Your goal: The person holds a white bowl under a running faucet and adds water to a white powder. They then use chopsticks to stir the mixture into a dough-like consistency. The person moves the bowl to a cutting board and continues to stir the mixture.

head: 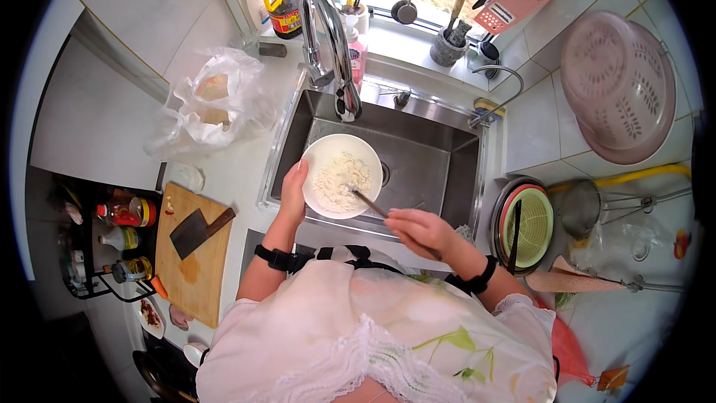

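A white bowl point(313, 165) is held over the left part of a stainless steel sink point(417, 148). My left hand point(293, 190) grips its left rim, thumb on the edge. Lumpy white flour or dough point(338, 179) covers the bowl's bottom. In my right hand point(422, 230) are dark chopsticks point(370, 203), their tips down in the flour. Whether one or two sticks are held is hard to tell. Above the bowl's far side curves the chrome faucet point(349, 98), and no water shows at its mouth.
Left of the sink lie a plastic bag point(215, 106) and a wooden cutting board point(210, 285) carrying a cleaver point(193, 235). Stacked basins with a green colander point(527, 229) stand at right. A small curved tap point(517, 81) rises by the sink's right corner. Soap point(358, 56) stands behind the faucet.
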`<move>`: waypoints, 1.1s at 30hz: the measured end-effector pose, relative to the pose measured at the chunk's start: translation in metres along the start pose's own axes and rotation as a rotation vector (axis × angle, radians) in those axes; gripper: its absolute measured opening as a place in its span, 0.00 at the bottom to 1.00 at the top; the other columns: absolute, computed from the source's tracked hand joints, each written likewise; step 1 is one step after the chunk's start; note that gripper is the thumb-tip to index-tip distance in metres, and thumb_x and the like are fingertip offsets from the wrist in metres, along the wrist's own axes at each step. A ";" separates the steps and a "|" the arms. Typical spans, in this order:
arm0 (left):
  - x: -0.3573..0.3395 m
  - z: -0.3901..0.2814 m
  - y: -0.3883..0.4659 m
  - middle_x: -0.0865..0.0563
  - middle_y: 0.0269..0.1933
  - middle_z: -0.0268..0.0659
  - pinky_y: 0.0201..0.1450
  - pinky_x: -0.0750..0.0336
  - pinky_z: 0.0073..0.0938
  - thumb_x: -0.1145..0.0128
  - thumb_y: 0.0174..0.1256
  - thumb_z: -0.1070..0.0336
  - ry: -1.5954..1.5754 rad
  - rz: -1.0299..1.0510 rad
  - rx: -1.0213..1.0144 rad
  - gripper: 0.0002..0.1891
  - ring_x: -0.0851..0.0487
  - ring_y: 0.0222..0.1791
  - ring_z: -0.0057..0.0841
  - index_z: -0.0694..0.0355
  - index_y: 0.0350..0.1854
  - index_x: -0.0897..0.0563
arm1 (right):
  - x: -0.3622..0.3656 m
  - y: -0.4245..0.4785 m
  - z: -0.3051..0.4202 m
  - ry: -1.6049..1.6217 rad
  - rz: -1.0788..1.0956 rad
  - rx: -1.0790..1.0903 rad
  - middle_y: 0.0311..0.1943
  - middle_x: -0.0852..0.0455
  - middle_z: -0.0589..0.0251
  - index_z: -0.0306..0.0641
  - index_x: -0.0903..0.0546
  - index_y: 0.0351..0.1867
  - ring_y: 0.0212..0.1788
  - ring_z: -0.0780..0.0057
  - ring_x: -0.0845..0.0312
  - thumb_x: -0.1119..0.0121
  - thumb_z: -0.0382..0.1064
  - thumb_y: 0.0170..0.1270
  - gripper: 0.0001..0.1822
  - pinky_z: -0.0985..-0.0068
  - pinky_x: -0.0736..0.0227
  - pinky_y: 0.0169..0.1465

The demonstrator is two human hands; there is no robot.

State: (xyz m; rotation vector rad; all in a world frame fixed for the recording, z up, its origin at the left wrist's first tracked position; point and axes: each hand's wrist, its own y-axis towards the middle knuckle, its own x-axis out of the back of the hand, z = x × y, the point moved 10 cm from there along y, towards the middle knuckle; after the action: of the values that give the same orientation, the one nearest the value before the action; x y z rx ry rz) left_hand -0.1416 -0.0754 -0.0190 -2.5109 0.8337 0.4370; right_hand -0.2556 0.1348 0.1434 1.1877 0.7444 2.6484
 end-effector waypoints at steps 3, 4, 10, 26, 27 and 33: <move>-0.005 0.012 0.002 0.17 0.58 0.43 0.61 0.25 0.27 0.56 0.81 0.47 0.046 0.022 0.022 0.28 0.18 0.58 0.27 0.70 0.65 0.26 | -0.007 0.022 0.001 0.000 0.045 0.013 0.41 0.13 0.51 0.32 0.17 0.49 0.39 0.59 0.14 0.34 0.26 0.62 0.13 0.71 0.17 0.43; -0.007 0.016 0.003 0.17 0.60 0.45 0.62 0.25 0.28 0.57 0.81 0.46 0.071 0.031 0.030 0.29 0.18 0.59 0.29 0.70 0.66 0.27 | -0.001 0.028 -0.001 -0.017 -0.014 0.022 0.38 0.13 0.53 0.32 0.17 0.49 0.39 0.59 0.14 0.35 0.27 0.63 0.13 0.70 0.17 0.42; -0.001 0.013 0.001 0.17 0.59 0.44 0.61 0.24 0.28 0.57 0.81 0.46 0.058 0.035 0.027 0.29 0.17 0.58 0.28 0.69 0.66 0.27 | -0.012 0.007 -0.010 0.173 0.040 -0.230 0.37 0.14 0.55 0.31 0.18 0.50 0.37 0.61 0.16 0.37 0.29 0.65 0.13 0.74 0.19 0.40; -0.027 0.001 -0.007 0.21 0.65 0.45 0.67 0.28 0.32 0.62 0.80 0.39 -0.008 0.032 0.052 0.34 0.22 0.65 0.31 0.67 0.69 0.31 | -0.019 0.029 0.022 0.146 -0.028 -0.085 0.38 0.18 0.57 0.34 0.19 0.44 0.31 0.62 0.17 0.36 0.24 0.60 0.11 0.71 0.21 0.33; -0.026 0.000 -0.010 0.22 0.65 0.45 0.67 0.28 0.33 0.62 0.80 0.39 -0.005 0.025 0.059 0.34 0.23 0.66 0.32 0.67 0.70 0.32 | -0.021 0.029 0.020 0.151 -0.030 -0.103 0.38 0.18 0.57 0.33 0.19 0.44 0.31 0.64 0.18 0.37 0.25 0.62 0.09 0.71 0.22 0.32; -0.022 0.007 -0.011 0.24 0.68 0.45 0.70 0.31 0.34 0.63 0.79 0.36 -0.098 0.028 0.086 0.36 0.25 0.68 0.34 0.66 0.72 0.34 | -0.048 0.021 -0.019 0.732 0.206 -0.754 0.37 0.17 0.59 0.32 0.20 0.46 0.26 0.75 0.21 0.45 0.33 0.71 0.08 0.75 0.26 0.29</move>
State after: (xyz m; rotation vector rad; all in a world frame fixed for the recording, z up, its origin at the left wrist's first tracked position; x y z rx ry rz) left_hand -0.1524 -0.0533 -0.0119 -2.3817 0.8323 0.5185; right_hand -0.2361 0.0941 0.1109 0.0953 -0.3603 3.0566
